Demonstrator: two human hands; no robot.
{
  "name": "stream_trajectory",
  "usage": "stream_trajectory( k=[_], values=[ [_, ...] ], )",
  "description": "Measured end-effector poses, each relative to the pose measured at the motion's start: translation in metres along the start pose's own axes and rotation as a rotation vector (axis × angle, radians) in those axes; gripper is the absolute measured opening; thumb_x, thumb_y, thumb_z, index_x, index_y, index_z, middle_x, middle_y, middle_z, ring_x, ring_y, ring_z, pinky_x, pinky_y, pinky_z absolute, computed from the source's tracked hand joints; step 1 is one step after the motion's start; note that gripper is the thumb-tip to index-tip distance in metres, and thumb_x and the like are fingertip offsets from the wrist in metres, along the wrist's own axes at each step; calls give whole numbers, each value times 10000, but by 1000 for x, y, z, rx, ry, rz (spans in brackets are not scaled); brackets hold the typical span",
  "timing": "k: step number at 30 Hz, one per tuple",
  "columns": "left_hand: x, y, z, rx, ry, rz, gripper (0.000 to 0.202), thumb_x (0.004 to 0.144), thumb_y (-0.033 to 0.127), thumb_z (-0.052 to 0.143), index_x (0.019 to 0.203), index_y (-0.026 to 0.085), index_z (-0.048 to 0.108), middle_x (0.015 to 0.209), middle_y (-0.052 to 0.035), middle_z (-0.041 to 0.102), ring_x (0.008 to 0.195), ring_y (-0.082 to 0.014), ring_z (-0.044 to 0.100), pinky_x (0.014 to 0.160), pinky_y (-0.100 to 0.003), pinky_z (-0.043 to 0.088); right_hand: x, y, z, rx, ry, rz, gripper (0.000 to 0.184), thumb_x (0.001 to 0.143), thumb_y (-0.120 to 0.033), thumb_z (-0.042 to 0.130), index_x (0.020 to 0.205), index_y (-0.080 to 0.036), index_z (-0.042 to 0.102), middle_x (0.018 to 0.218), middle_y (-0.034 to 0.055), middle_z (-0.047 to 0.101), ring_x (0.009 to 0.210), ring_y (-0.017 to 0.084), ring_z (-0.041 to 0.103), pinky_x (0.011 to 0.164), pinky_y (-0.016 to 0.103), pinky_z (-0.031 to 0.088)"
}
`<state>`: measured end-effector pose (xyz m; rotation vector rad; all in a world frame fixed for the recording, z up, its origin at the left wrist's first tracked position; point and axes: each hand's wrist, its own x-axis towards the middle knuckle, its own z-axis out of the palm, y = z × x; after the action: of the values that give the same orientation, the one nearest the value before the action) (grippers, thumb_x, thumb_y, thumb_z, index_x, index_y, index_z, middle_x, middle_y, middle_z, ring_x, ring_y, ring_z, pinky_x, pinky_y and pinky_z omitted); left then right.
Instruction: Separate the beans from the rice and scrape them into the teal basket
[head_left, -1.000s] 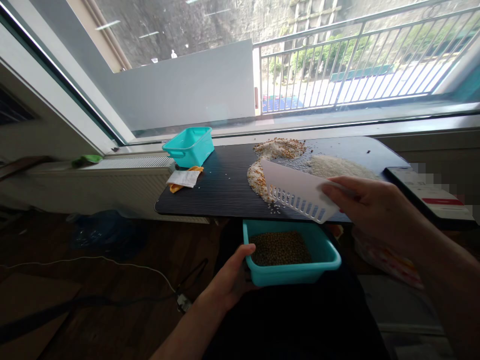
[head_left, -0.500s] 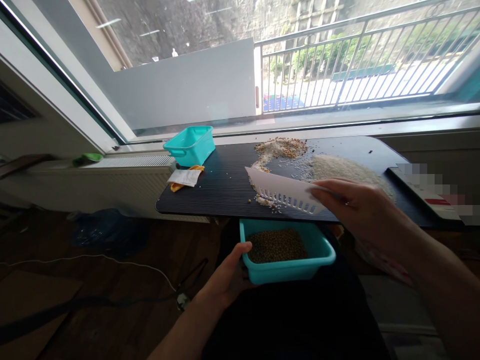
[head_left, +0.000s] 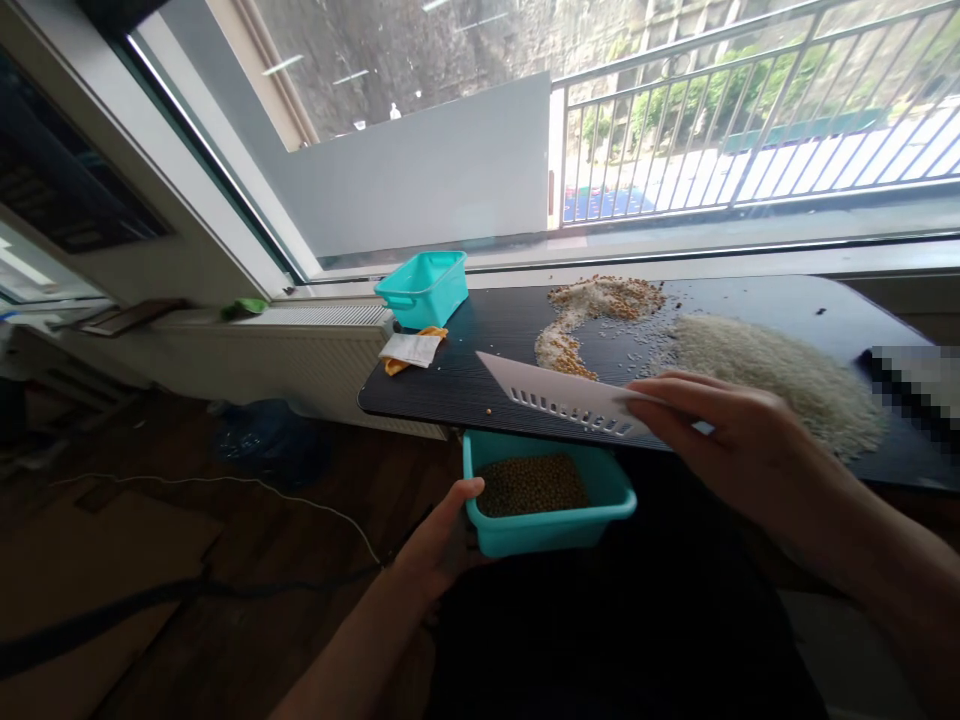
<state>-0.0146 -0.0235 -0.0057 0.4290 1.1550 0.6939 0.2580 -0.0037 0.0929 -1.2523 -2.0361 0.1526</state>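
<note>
My right hand (head_left: 720, 440) grips a white slotted plastic basket (head_left: 559, 397), held low and tilted at the front edge of the dark table (head_left: 450, 380). My left hand (head_left: 442, 535) holds the left end of a teal tub (head_left: 547, 530) of brown beans just below that table edge. Behind the basket lies a mixed strip of rice and beans (head_left: 581, 320). A large heap of white rice (head_left: 772, 365) sits to the right of it.
A second, empty teal tub (head_left: 422, 288) stands at the table's back left, with a white packet (head_left: 411, 349) beside it. A radiator shelf (head_left: 292, 318) runs left. A white cable (head_left: 225, 485) lies on the wooden floor. A blurred-out object (head_left: 915, 385) sits at far right.
My right hand has lowered and flattened the white basket toward the table's front edge. The view has swung left, and the bean tub has stayed under the edge.
</note>
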Motion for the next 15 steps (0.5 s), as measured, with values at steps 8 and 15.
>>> stream_trajectory(
  k=[8,15],
  values=[
    [-18,14,-35,-101,134,75,353,899,390,499,1148,153,577,904,-76,725,721,-190,676,676,-306,541,34,-28,45,54,-194,-148,276,950,-285,451,954,-192,711,925,59,725,819,162,661,720,253,491],
    [-22,3,-31,-50,128,122,412,825,425,601,1127,145,594,927,-80,724,703,-170,666,638,-266,522,-7,-18,-5,-25,-41,-85,222,936,-339,486,969,-254,689,957,24,731,812,141,671,730,227,500]
  ],
)
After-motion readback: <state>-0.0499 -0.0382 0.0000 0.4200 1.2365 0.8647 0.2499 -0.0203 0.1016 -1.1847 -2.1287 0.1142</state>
